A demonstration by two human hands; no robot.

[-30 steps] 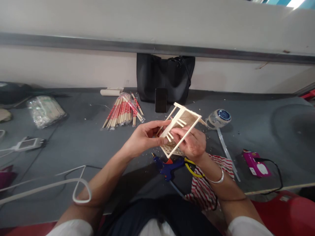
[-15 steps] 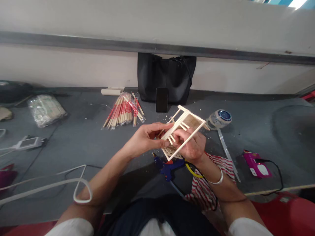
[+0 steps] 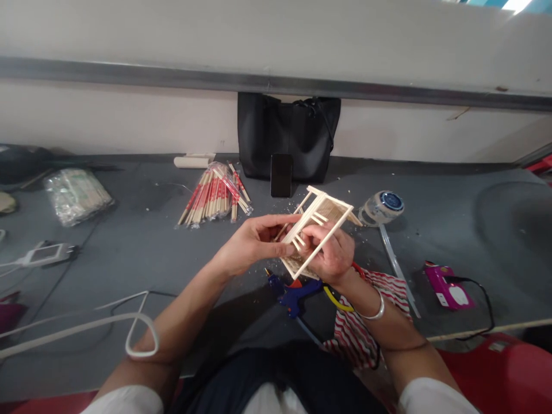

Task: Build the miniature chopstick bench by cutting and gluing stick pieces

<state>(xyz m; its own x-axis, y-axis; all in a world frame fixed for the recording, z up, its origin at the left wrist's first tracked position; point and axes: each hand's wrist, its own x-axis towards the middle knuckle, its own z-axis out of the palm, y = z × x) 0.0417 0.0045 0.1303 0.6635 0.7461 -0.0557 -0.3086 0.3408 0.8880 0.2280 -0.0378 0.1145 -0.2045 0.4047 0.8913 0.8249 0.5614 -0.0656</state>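
My left hand [image 3: 254, 244] grips the left side of a small wooden stick frame [image 3: 324, 248], thumb and fingers closed on its edge. The frame is box-like, built from pale chopstick-like sticks, and held tilted above the table. My right hand [image 3: 332, 251], with a silver bangle at its wrist, reaches inside the frame. Its fingers are bent together near the short sticks that jut from one side; what they pinch is hidden. Below the frame lies a blue glue gun [image 3: 295, 296], and beside it a yellow-handled tool [image 3: 337, 300] rests by a red-and-white striped cloth [image 3: 356, 333].
Red-wrapped chopsticks [image 3: 211, 195] lie beyond my left hand. A phone [image 3: 281, 175] leans on a black bag [image 3: 288, 135]. To the right are a blue-lidded jar [image 3: 382, 208], clear glue sticks [image 3: 399, 270] and a magenta power box [image 3: 448, 287]. A white cable [image 3: 86, 328] loops at left.
The view has shifted slightly. Both hands keep nearly the same hold on the stick frame, with only a tiny shift of the right fingers.
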